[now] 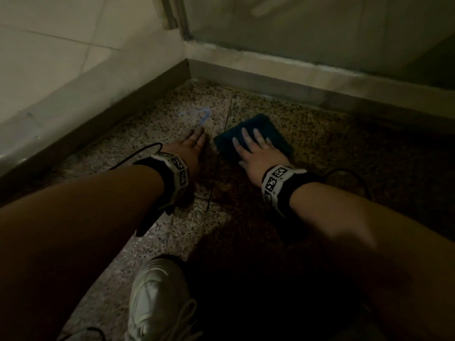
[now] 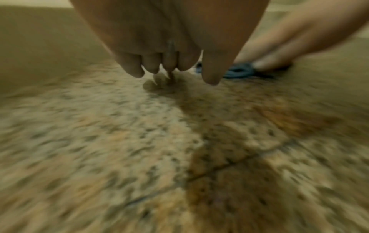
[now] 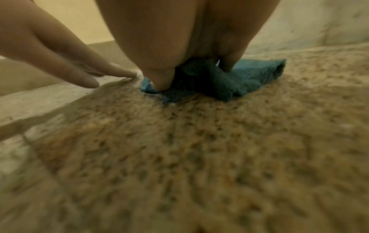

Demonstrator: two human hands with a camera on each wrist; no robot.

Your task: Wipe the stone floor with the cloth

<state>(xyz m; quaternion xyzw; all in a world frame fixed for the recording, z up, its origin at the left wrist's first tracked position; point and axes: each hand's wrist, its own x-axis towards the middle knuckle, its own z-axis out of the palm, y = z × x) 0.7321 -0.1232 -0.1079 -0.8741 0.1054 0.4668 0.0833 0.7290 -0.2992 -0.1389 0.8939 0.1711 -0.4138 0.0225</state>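
Both hands were down: my right hand (image 1: pixel 258 153), fingers spread, pressed the cloth (image 1: pixel 268 126) mid-wipe; next, I judged, sweep left toward the blue mark (image 1: pixel 205 114).

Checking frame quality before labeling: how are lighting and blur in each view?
Head: dim, deep shadow at the bottom, right hand and cloth sharp enough. Left wrist: stone floor smeared by blur. Right wrist: floor blurred, cloth readable.

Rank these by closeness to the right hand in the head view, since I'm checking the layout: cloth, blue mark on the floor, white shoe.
1. The cloth, directly under the right hand.
2. The blue mark, left of it and slightly farther forward.
3. The white shoe, at the bottom, nearest the camera.
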